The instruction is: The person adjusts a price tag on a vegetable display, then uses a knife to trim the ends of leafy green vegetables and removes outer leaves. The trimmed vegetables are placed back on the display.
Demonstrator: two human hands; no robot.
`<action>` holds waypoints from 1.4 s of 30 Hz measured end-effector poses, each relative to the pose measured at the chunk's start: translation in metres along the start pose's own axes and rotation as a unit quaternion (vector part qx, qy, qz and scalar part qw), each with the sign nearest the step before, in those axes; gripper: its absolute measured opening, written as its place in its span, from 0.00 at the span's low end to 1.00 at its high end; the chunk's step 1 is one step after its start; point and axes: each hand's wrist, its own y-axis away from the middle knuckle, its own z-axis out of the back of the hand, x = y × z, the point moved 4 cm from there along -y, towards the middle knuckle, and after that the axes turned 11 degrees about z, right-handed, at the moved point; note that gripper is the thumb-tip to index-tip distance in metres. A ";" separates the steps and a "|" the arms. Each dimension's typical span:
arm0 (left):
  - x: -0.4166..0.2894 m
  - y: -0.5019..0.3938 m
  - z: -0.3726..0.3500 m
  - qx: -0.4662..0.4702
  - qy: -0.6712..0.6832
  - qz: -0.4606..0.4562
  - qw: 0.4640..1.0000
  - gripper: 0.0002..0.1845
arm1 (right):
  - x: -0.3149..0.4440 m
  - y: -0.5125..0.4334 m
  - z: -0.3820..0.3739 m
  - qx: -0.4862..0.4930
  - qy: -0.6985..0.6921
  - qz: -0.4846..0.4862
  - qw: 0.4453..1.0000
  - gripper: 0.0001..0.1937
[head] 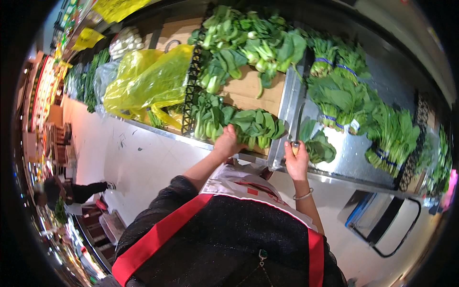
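My right hand [297,161] is closed around the wooden handle of a knife [300,118], whose blade points away from me over the metal divider. My left hand [228,142] rests against a row of bok choy [256,125] at the near edge of the display; its fingers are partly hidden by the leaves, so its grip is unclear. More bok choy [265,50] lies heaped behind, on a brown board [244,86]. Loose green leaves [321,147] lie just right of the knife. Farther right, bundles of spinach-like greens [337,97] with blue bands sit on the metal surface.
Yellow plastic bags [150,79] lie left of a black lattice divider [190,89]. A second lattice divider [412,143] stands at right. A metal rim [157,134] edges the display. A cart [380,219] stands on the floor at right; another person [68,190] is far left.
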 end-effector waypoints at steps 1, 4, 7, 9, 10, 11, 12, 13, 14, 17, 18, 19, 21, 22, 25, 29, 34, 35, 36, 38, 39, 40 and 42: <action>0.002 -0.002 -0.010 -0.002 0.019 -0.009 1.000 0.49 | 0.004 -0.005 -0.009 0.021 -0.012 0.004 1.000 0.14; 0.006 -0.012 -0.014 0.024 0.040 -0.035 0.998 0.44 | 0.022 -0.013 -0.028 0.057 0.014 0.034 0.998 0.12; 0.020 -0.049 0.035 0.040 0.034 -0.064 0.997 0.23 | 0.032 -0.019 -0.038 0.035 -0.004 0.022 0.999 0.11; 0.034 -0.081 0.099 -0.257 0.157 -0.072 0.951 0.12 | 0.033 -0.016 -0.044 0.023 -0.046 -0.008 0.999 0.11; 0.040 -0.100 0.121 -0.335 0.117 -0.066 0.933 0.13 | 0.034 -0.016 -0.049 0.013 -0.029 -0.004 0.999 0.10; 0.046 -0.126 0.133 -0.292 0.080 -0.029 0.953 0.16 | 0.034 -0.016 -0.055 0.008 -0.014 0.007 1.000 0.10; 0.048 -0.146 0.135 -0.242 0.035 0.017 0.970 0.22 | 0.035 -0.016 -0.061 0.004 -0.004 0.017 1.000 0.10; 0.042 -0.155 0.130 -0.229 -0.026 0.007 0.973 0.23 | 0.036 -0.018 -0.065 -0.003 0.005 0.028 1.000 0.10; 0.033 -0.164 0.122 -0.217 -0.083 0.003 0.973 0.24 | 0.032 -0.015 -0.069 0.000 -0.056 -0.025 0.998 0.09; 0.024 -0.177 0.113 -0.181 -0.161 -0.005 0.970 0.26 | 0.037 -0.017 -0.080 -0.020 -0.056 0.018 0.998 0.10; 0.027 -0.176 0.115 -0.162 -0.139 -0.004 0.977 0.25 | 0.037 -0.016 -0.081 -0.021 -0.056 0.010 0.998 0.10; 0.031 -0.177 0.123 -0.143 -0.126 0.002 0.982 0.25 | 0.037 -0.016 -0.082 -0.015 -0.059 0.006 0.998 0.10; 0.049 -0.178 0.152 -0.076 -0.015 0.027 0.997 0.26 | 0.041 -0.018 -0.081 -0.019 -0.057 0.029 0.998 0.09; 0.062 -0.174 0.165 0.007 0.132 0.035 0.991 0.26 | 0.042 -0.019 -0.080 -0.017 -0.066 0.020 0.998 0.09; 0.087 -0.140 0.188 0.265 0.567 0.050 0.779 0.23 | 0.047 -0.022 -0.081 -0.014 -0.123 -0.015 0.992 0.09; 0.075 -0.087 0.192 0.388 0.766 -0.071 0.508 0.25 | 0.065 -0.030 -0.091 0.026 -0.189 -0.048 0.980 0.08; 0.049 -0.052 0.189 0.361 0.789 -0.126 0.481 0.30 | 0.100 -0.041 -0.106 0.083 -0.267 -0.034 0.960 0.08; 0.041 -0.047 0.187 0.358 0.785 -0.142 0.486 0.31 | 0.107 -0.044 -0.109 0.083 -0.284 -0.024 0.955 0.09; 0.033 -0.042 0.185 0.362 0.765 -0.165 0.506 0.31 | 0.114 -0.047 -0.112 0.083 -0.291 -0.002 0.953 0.09; 0.011 -0.032 0.177 0.373 0.740 -0.191 0.526 0.31 | 0.127 -0.053 -0.115 0.086 -0.317 0.050 0.943 0.11; 0.000 -0.027 0.172 0.375 0.726 -0.198 0.541 0.30 | 0.130 -0.056 -0.115 0.088 -0.335 0.049 0.937 0.14; -0.009 -0.026 0.166 0.357 0.704 -0.168 0.590 0.28 | 0.133 -0.057 -0.114 0.073 -0.341 0.065 0.935 0.13; -0.030 -0.017 0.159 0.310 0.650 -0.182 0.669 0.26 | 0.135 -0.058 -0.102 0.050 -0.310 0.111 0.943 0.13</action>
